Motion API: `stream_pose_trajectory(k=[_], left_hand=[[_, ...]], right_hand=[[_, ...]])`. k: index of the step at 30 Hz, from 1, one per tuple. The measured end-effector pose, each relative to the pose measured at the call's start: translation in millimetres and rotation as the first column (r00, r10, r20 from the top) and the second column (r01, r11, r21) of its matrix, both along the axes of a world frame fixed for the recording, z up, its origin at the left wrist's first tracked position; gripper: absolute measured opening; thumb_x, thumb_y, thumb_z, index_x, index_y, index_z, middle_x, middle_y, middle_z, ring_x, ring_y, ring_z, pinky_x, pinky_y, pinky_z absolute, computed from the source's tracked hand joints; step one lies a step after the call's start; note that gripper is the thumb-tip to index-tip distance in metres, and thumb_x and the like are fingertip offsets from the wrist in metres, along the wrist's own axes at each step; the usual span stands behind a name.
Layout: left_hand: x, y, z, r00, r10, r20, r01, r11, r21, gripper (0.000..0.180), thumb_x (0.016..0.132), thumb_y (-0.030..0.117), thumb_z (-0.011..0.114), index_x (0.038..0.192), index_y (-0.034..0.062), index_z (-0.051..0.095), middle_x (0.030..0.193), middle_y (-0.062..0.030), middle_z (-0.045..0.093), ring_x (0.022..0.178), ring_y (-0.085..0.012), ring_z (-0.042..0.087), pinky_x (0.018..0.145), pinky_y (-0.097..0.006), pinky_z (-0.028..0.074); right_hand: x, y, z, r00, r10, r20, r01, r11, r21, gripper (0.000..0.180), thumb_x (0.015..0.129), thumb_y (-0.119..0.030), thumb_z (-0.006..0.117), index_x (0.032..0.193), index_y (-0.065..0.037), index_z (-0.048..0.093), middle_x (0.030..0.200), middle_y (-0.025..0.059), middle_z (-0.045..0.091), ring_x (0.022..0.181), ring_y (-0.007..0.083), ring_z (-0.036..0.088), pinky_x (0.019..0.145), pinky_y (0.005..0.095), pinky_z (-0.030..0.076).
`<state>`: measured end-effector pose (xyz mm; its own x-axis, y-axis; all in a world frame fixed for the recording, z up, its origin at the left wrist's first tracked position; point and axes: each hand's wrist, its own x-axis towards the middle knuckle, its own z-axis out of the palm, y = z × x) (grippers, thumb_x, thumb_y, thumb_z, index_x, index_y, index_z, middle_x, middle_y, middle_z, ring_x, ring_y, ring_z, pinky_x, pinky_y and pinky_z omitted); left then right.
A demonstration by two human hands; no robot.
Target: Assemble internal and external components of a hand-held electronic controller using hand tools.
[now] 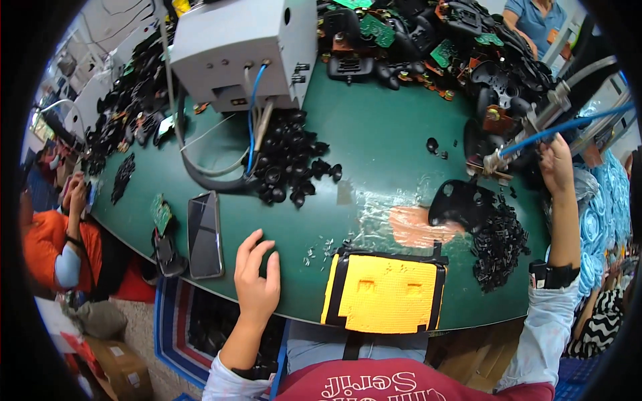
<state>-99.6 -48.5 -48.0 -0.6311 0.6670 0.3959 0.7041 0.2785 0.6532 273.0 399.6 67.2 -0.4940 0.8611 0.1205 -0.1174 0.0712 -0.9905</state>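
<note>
My left hand (257, 281) rests over the near table edge, fingers spread and holding nothing. Beside it lies a dark smartphone (204, 234). At the far right, my right hand (556, 164) is raised with curled fingers at a metal fixture (508, 157) fed by a blue hose (568, 128); what the fingers grip is hidden. A black game controller shell (461, 204) lies left of that hand, touching a heap of small black plastic pieces (498, 247). In front of my body sits a yellow textured pad (391, 294) edged with black tape.
A grey metal box (234, 57) with cables stands at the back, beside a pile of black domed caps (287, 160). Controller parts and circuit boards (408, 40) heap along the far edge. A striped bag (177, 327) hangs below the table; other people sit at left and stand behind.
</note>
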Motion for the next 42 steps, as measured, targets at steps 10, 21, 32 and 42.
stream_pose_trajectory(k=[10,21,32,42], left_hand=[[6,-2,2,0.999,-0.025,-0.031,0.025,0.999,0.024,0.016,0.085,0.001,0.063,0.101,-0.0007,0.066,0.122,-0.0188,0.06,0.111,-0.0355,0.06,0.094,-0.04,0.047],[56,37,58,0.56,-0.538,0.63,0.476,0.831,0.288,0.032,0.098,0.019,0.053,0.124,0.0,0.055,0.127,-0.0174,0.057,0.118,-0.0269,0.057,0.098,-0.037,0.047],[72,54,49,-0.526,-0.24,0.816,0.666,0.48,0.57,0.084,0.088,0.014,0.072,0.154,0.0114,0.019,0.124,-0.0085,0.057,0.096,-0.0125,0.06,0.073,-0.025,0.05],[37,61,82,-0.245,-0.422,0.873,0.534,0.692,0.485,0.105,0.069,-0.008,0.079,0.153,0.0065,0.016,0.127,-0.0192,0.055,0.115,-0.0257,0.059,0.096,-0.038,0.05]], right_hand=[[54,-66,35,0.927,-0.28,-0.25,0.325,0.932,0.16,0.02,0.098,-0.016,0.06,0.118,-0.013,0.059,0.1,-0.0087,0.062,0.083,0.0018,0.058,0.065,0.0167,0.045],[-31,-198,35,0.773,0.529,-0.349,-0.466,0.848,0.253,0.021,0.09,-0.024,0.064,0.084,-0.011,0.049,0.088,0.0082,0.066,0.076,0.0174,0.048,0.078,0.0313,0.038],[-95,-244,-15,0.397,0.721,-0.568,-0.854,0.517,0.06,0.014,0.084,-0.01,0.068,0.079,-0.01,0.055,0.078,0.0101,0.069,0.076,0.0169,0.05,0.076,0.0307,0.037],[-83,-241,-50,0.633,0.725,0.27,-0.767,0.634,0.096,0.013,0.074,0.006,0.058,0.079,-0.005,0.064,0.105,0.0108,0.072,0.098,0.0228,0.064,0.093,0.0364,0.043]])
